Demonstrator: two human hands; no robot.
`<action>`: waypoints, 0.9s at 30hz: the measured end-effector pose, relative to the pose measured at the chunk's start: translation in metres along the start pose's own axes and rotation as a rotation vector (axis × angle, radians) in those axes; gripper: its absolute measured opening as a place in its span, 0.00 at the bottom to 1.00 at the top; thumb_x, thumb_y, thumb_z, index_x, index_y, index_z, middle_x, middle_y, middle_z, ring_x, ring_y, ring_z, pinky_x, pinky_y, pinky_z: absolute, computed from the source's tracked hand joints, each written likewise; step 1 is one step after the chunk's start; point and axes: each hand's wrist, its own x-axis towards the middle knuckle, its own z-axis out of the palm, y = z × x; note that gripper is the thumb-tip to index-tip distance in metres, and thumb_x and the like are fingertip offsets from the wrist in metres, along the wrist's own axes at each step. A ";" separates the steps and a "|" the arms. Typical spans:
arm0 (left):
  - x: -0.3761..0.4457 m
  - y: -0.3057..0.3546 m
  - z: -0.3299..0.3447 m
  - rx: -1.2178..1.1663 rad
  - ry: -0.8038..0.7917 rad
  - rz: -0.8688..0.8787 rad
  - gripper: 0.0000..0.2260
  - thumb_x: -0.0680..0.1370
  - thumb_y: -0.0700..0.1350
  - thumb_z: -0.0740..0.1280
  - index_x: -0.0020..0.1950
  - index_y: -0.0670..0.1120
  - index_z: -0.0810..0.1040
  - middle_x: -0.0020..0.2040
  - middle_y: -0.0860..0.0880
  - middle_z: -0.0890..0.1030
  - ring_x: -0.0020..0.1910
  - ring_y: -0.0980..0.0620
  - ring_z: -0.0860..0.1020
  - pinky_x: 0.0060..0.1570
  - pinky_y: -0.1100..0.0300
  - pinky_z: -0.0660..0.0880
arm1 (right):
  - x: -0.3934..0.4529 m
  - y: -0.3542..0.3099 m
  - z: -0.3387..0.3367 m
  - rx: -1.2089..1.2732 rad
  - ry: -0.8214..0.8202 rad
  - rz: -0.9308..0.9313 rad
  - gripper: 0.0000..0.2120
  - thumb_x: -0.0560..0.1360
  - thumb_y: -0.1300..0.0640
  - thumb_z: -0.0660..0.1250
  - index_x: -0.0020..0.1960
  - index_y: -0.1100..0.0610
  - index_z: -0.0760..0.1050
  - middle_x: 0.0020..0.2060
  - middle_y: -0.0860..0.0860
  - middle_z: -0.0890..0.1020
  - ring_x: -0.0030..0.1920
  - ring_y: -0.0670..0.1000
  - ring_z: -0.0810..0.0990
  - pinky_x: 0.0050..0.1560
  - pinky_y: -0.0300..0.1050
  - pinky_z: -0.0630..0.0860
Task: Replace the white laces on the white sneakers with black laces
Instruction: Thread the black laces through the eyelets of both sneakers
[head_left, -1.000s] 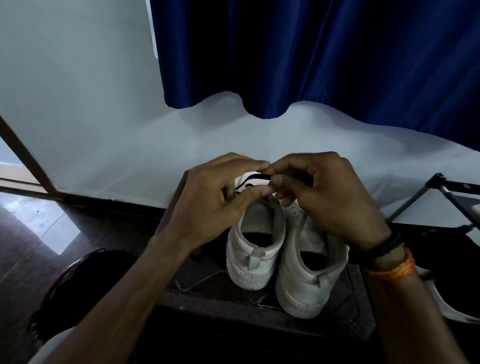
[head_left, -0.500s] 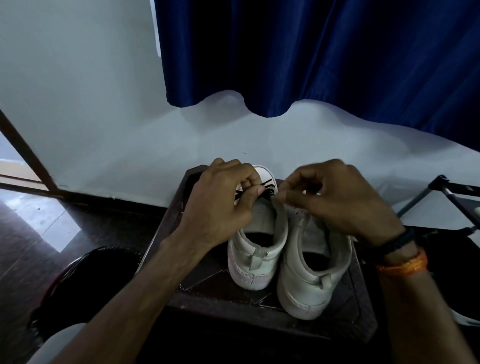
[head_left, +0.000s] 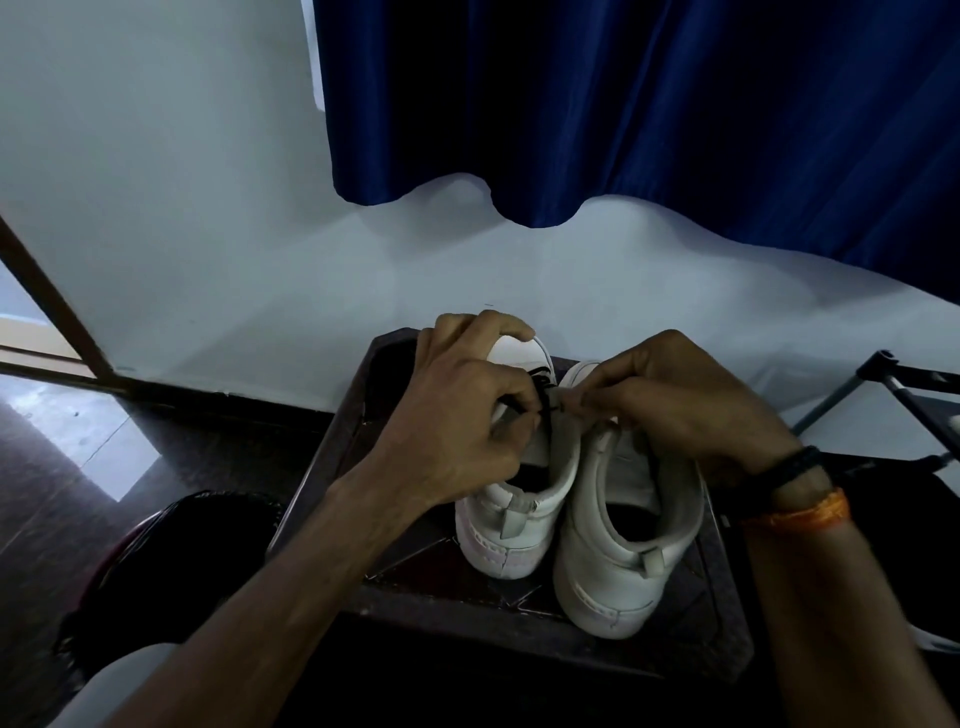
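Both hands, left hand (head_left: 457, 415) and right hand (head_left: 670, 400), grip pinching the thin black lace (head_left: 543, 392) over the left white leather sneaker (head_left: 519, 499), sitting mid dark wooden tabletop (head_left: 322, 467).

Two white sneakers (head_left: 571, 499) stood upright, side by side and touching, heels toward camera. Left sneaker (head_left: 511, 525) partly threaded with black lace (head_left: 543, 387) across forward eyelets; right sneaker (head_left: 623, 540) lace state unclear.
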 end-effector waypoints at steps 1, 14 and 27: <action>0.000 0.001 0.001 -0.013 0.000 -0.004 0.04 0.69 0.47 0.70 0.40 0.54 0.85 0.66 0.59 0.72 0.68 0.54 0.63 0.65 0.60 0.58 | 0.000 0.001 0.000 0.034 -0.010 0.007 0.08 0.74 0.58 0.74 0.37 0.53 0.87 0.28 0.45 0.83 0.30 0.39 0.76 0.37 0.39 0.71; -0.001 0.003 0.005 -0.068 -0.090 0.007 0.03 0.74 0.45 0.64 0.45 0.48 0.77 0.71 0.52 0.69 0.73 0.54 0.59 0.67 0.62 0.56 | 0.002 0.006 0.001 0.135 -0.033 -0.024 0.05 0.73 0.62 0.74 0.40 0.57 0.87 0.37 0.55 0.87 0.43 0.53 0.83 0.58 0.59 0.78; 0.002 0.002 0.002 -0.038 -0.160 0.056 0.01 0.75 0.45 0.60 0.45 0.51 0.71 0.72 0.51 0.67 0.73 0.52 0.60 0.69 0.53 0.62 | 0.002 0.005 0.002 0.144 -0.027 -0.034 0.03 0.72 0.58 0.75 0.41 0.55 0.88 0.36 0.50 0.87 0.40 0.44 0.83 0.49 0.44 0.78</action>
